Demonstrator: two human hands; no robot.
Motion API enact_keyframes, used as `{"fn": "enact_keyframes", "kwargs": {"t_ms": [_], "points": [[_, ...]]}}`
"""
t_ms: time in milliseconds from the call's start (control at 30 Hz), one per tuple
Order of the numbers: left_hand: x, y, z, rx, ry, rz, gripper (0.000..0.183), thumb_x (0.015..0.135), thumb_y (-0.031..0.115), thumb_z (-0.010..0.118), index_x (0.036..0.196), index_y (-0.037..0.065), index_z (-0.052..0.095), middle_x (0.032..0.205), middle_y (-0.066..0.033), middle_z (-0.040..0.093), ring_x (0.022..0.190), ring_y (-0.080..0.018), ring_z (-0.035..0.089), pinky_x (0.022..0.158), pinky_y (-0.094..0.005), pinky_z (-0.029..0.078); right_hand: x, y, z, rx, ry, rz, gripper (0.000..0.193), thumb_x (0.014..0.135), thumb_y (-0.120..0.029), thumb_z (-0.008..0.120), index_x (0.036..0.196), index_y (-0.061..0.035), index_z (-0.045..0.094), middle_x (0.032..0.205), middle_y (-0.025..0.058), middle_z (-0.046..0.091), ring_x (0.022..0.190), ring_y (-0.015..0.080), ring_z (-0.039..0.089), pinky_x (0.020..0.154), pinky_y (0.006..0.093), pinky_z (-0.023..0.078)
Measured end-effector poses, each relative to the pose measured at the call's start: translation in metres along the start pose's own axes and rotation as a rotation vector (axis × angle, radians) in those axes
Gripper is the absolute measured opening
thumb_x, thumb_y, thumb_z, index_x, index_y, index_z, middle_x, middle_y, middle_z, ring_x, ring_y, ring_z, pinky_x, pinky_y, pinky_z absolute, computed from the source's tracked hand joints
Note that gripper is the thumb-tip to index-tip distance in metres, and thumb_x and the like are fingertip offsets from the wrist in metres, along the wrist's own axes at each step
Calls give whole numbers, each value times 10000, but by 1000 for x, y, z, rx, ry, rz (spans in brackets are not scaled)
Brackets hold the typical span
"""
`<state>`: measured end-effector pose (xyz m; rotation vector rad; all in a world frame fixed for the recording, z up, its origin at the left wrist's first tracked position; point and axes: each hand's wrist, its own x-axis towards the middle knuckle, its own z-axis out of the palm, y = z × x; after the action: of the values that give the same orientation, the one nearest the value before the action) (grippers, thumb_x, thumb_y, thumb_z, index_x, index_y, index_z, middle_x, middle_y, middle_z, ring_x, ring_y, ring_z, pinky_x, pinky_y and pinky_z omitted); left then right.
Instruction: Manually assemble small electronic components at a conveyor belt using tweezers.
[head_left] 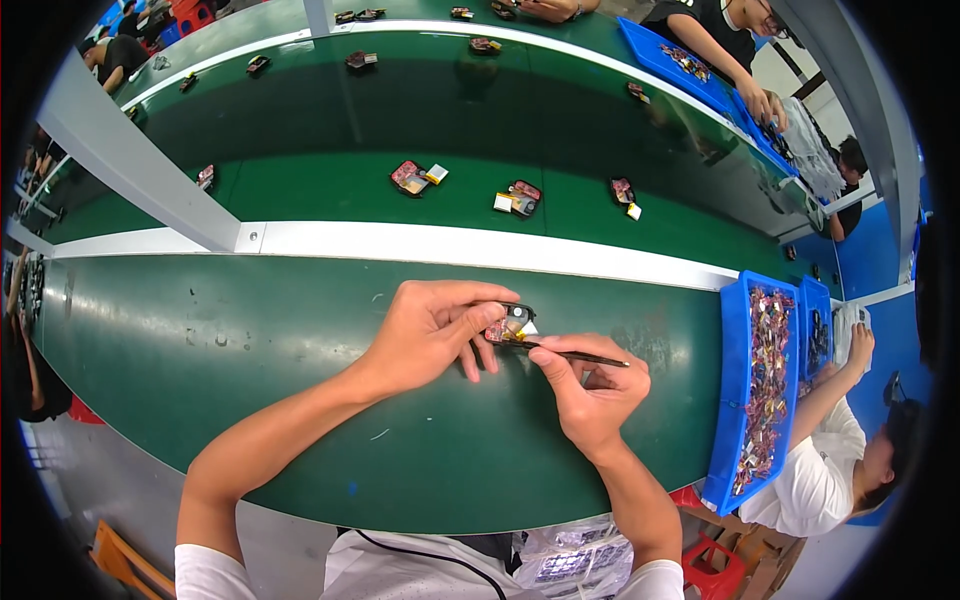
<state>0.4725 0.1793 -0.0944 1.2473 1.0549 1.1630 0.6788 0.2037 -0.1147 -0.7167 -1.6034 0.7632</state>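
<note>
My left hand grips a small black plastic housing by its left side, thumb on top, above the green worktable. Inside the housing I make out a reddish circuit board, a pale round part and a bit of yellow and white. My right hand pinches slim black tweezers between thumb and fingers. Their tip end reaches the housing's lower edge; the other end points right. Whether the tips are touching a part in it is too small to tell.
Beyond a white rail, a green belt carries several similar housings with pale blocks attached. At right stands a blue bin of small wired parts. A co-worker in a white shirt sits past it; a metal post rises at left.
</note>
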Motion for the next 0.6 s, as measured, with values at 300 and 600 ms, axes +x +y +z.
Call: {"fn": "enact_keyframes", "kwargs": {"t_ms": [300, 600], "points": [[1, -1, 8, -3, 21, -1, 289, 1052, 114, 558, 1225, -97, 653, 877, -153, 709, 657, -196, 721, 519, -279, 597, -1, -2, -6, 26, 5, 46, 105, 796, 15, 838, 881, -13, 783, 785, 53, 758, 462, 19, 447, 438, 193, 302], [5, -3, 19, 19, 28, 7, 282, 1050, 114, 563, 1213, -97, 657, 885, -158, 717, 645, -189, 717, 520, -275, 595, 2, 6, -21, 4, -12, -103, 158, 762, 14, 853, 891, -15, 766, 796, 75, 760, 452, 32, 467, 432, 195, 309]]}}
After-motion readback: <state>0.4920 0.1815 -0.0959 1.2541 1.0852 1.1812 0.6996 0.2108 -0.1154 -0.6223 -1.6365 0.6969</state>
